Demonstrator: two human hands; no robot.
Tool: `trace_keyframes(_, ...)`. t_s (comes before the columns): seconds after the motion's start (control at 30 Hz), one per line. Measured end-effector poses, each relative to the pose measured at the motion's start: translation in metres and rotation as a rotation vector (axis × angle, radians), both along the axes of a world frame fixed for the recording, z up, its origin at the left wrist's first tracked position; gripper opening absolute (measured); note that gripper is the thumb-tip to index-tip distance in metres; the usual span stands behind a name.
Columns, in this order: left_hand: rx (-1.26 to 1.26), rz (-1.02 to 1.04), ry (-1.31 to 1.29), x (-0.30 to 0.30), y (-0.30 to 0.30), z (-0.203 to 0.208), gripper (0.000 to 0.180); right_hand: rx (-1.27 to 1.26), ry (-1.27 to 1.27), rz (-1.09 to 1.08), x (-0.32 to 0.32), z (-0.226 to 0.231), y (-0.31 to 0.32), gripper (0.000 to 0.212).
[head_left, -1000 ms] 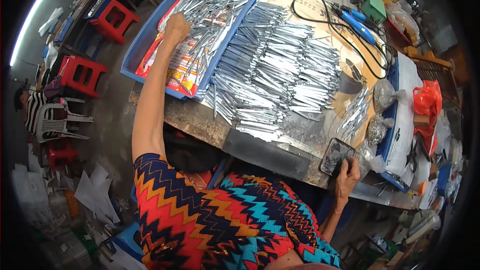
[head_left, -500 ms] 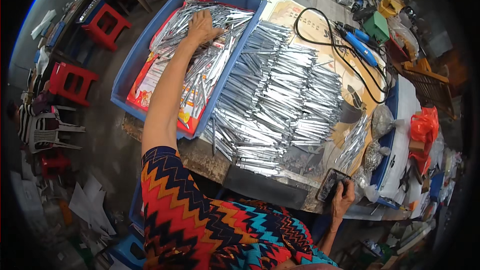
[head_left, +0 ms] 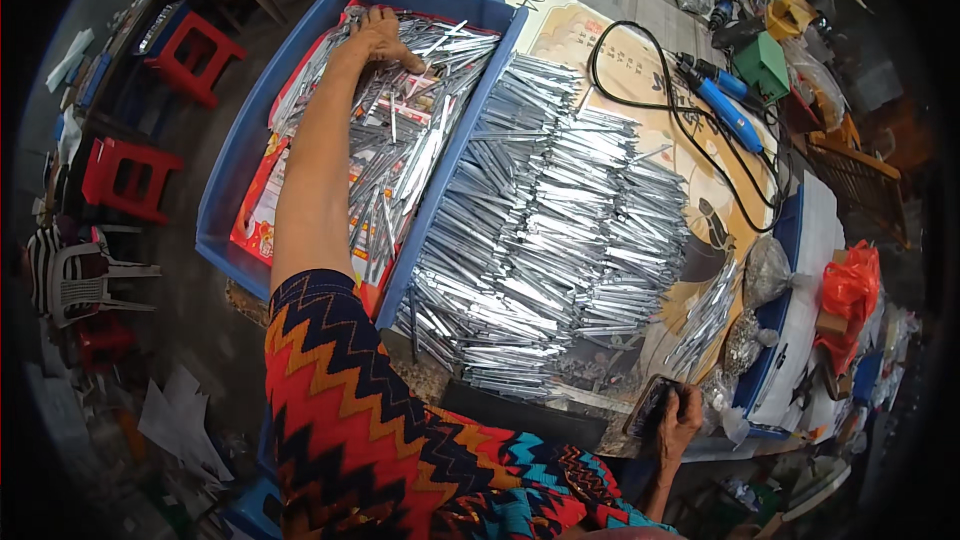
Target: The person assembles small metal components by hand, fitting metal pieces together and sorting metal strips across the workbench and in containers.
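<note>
My left hand (head_left: 378, 38) reaches into the far end of a blue plastic tray (head_left: 230, 175), its fingers spread over loose, thin silver metal strips (head_left: 400, 170). Red printed sheets (head_left: 262, 210) line the tray and show through between the strips. Just right of the tray, dense rows of similar metal strips (head_left: 560, 230) cover the table, most lying crosswise. At the near right table edge, my right hand (head_left: 680, 418) has its fingers curled at the side of a dark smartphone (head_left: 650, 405). Some of those fingers are hidden.
Blue handheld electric tools (head_left: 730, 110) with a looping black cable (head_left: 668, 90) lie at the far right. Clear plastic bags (head_left: 765, 270) sit beside a second blue tray (head_left: 778, 325). Red stools (head_left: 130, 178) stand on the floor to the left. A small strip bundle (head_left: 705, 320) lies apart.
My left hand has moved farther toward the tray's far left corner, and more of the printed liner shows behind it. My right hand stays at the smartphone. The whole view has shifted slightly.
</note>
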State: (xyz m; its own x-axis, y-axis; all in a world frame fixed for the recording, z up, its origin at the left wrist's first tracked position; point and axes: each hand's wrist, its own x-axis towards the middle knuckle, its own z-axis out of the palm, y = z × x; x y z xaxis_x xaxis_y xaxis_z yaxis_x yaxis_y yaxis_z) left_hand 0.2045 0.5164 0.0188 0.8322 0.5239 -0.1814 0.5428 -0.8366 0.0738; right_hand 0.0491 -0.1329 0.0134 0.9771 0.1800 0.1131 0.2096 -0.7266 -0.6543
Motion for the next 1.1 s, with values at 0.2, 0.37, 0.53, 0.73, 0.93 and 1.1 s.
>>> trace_keyframes(0.2, 0.020, -0.015, 0.056, 0.006, -0.003, 0.011, 0.122, -0.037, 0.036, 0.017, 0.001, 0.005, -0.001, 0.006)
trace_keyframes(0.37, 0.005, 0.012, 0.157, 0.006, -0.017, 0.018, 0.117, -0.005, 0.002, 0.038, 0.003, 0.009, 0.009, 0.007)
trace_keyframes(0.53, 0.000, 0.022, 0.119, 0.002, -0.013, 0.010, 0.115, -0.012, 0.067, -0.006, 0.001, 0.008, 0.004, 0.008)
trace_keyframes(0.73, -0.060, 0.023, 0.110, 0.001, -0.007, 0.009, 0.110, -0.010, 0.067, 0.007, -0.001, 0.009, 0.005, 0.007)
trace_keyframes(0.93, -0.030, -0.065, 0.087, 0.005, -0.009, 0.017, 0.093, -0.020, 0.066, -0.020, -0.001, 0.000, -0.002, 0.009)
trace_keyframes(1.1, 0.022, -0.043, 0.103, 0.009, 0.002, 0.000, 0.096, -0.020, 0.118, -0.014, 0.002, 0.005, 0.003, 0.009)
